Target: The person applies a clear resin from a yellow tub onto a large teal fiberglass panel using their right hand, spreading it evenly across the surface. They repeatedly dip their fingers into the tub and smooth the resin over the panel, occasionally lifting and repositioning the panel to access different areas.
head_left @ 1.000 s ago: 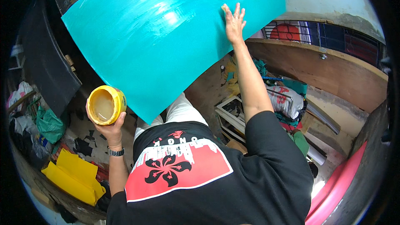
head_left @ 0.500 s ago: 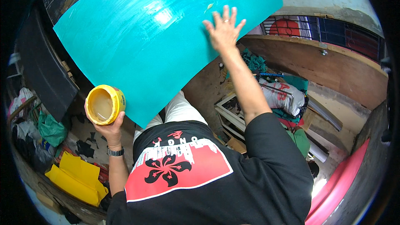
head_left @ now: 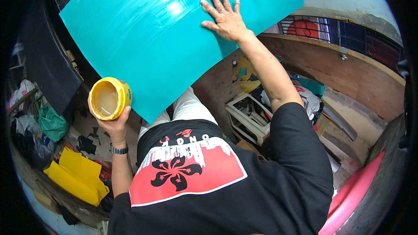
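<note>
My left hand [head_left: 114, 122] is wrapped round a yellow tub [head_left: 123, 92], tilted so that its open mouth faces me. Pale, cloudy paste [head_left: 106, 99] coats the inside of the tub. A large teal sheet [head_left: 143, 61] lies in front of me, with glossy wet streaks across its far part. My right hand [head_left: 226, 21] rests on the sheet with its fingers spread and holds nothing. The sheet's near corner hangs over by my legs, just right of the tub.
Black sheeting [head_left: 48, 65] hangs at the left, above plastic bags and a folded yellow sheet [head_left: 78, 176]. A whitish plastic stool [head_left: 250, 115] lies right of my legs among scraps. A wooden board [head_left: 335, 58] and a pink roll [head_left: 352, 196] stand further right.
My right hand has moved left and a little farther away over the sheet. A small pale bit on the sheet no longer shows. The left hand still holds the tub.
</note>
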Action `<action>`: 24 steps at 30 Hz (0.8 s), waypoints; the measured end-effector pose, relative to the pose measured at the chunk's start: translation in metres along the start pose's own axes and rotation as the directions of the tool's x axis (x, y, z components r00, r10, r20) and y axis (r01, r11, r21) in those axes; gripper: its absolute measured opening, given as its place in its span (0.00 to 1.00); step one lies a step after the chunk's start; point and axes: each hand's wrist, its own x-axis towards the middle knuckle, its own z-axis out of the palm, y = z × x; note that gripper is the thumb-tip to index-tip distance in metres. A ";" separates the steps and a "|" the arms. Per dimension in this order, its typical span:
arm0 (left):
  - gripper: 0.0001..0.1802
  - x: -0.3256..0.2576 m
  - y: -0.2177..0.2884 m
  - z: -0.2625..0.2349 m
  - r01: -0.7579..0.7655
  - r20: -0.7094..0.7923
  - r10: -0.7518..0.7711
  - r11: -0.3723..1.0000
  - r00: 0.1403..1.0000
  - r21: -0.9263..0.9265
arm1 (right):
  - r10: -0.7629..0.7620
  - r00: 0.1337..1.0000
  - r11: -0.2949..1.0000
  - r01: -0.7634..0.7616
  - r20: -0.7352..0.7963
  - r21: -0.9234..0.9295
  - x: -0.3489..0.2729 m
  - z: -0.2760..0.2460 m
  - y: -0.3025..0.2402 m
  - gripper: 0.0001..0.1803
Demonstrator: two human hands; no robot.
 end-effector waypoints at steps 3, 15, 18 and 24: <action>0.58 0.000 -0.001 -0.002 -0.001 -0.010 0.001 1.000 1.000 -0.021 | -0.069 0.998 0.996 0.069 0.004 0.061 -0.006 -0.004 -0.047 0.45; 0.56 -0.011 -0.008 -0.025 0.044 -0.067 -0.042 0.998 0.997 0.037 | 0.017 1.000 0.956 -0.019 0.010 0.294 -0.026 -0.010 -0.228 0.59; 0.56 -0.014 -0.011 -0.029 0.084 -0.074 -0.084 0.996 0.994 0.001 | -0.008 1.000 0.930 0.004 0.008 0.367 -0.028 -0.012 -0.258 0.61; 0.56 -0.014 -0.007 -0.032 0.102 -0.052 -0.102 0.995 0.993 0.007 | -0.159 0.986 0.856 0.117 0.041 0.504 -0.031 -0.026 -0.275 0.48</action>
